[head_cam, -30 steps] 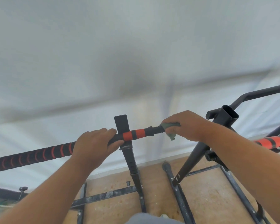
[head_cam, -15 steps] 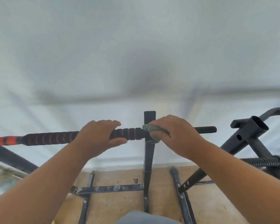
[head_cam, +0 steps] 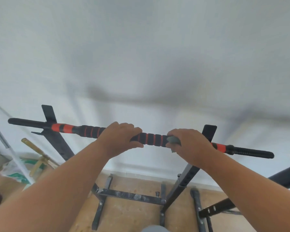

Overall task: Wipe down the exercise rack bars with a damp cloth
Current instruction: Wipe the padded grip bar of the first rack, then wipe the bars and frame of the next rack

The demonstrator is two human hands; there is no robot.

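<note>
Foam-wrapped in black and orange, the top bar [head_cam: 151, 138] lies across the rack's two uprights [head_cam: 187, 174], and I have my left hand [head_cam: 120, 138] curled around its middle while my right hand [head_cam: 189, 143] presses the grey cloth [head_cam: 172, 140] round it just inside the right upright. I judge the bar merely rests there, so a hard stroke toward either end could roll or slide it off. The bunched cloth could also snag on the foam ridges.

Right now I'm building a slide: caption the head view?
Both hands on the padded bar: left hand steadying, right hand pressing a grey cloth.
</note>
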